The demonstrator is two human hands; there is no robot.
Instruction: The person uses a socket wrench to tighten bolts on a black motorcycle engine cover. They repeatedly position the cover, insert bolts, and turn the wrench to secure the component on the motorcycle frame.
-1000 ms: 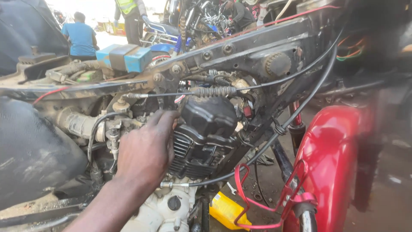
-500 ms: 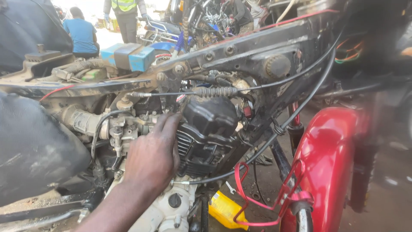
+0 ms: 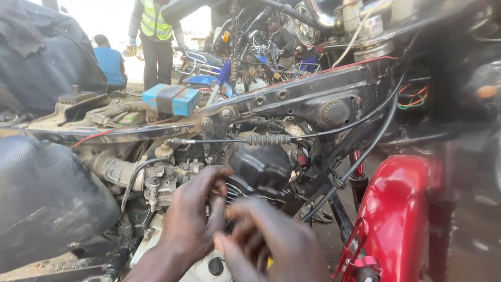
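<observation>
Left hand [image 3: 195, 219]: reached up against the black engine cylinder head [image 3: 259, 167], fingers curled at its finned left side, beside the carburettor [image 3: 162, 183]; whether they pinched anything could not be told.
Right hand [image 3: 271, 245]: blurred, low in front of the engine, fingers half bent just right of the left hand; its grip could not be told.
Engine cylinder head: sat in the middle of the stripped motorcycle, under the black frame tube [image 3: 292, 102] and below a cable with a ribbed rubber sleeve [image 3: 266, 139].
Carburettor: grimy, just left of the cylinder head, a black hose looping down past it.
Blue box [image 3: 171, 99]: rested on the frame's upper left, wrapped with a dark band.
Red fender [image 3: 399, 209]: stood at the right, near the fork.
Black seat [image 3: 47, 198]: filled the lower left.
Background: a person in a blue shirt [image 3: 109, 62] sat, another in a yellow vest [image 3: 154, 21] stood beside parked motorcycles.
</observation>
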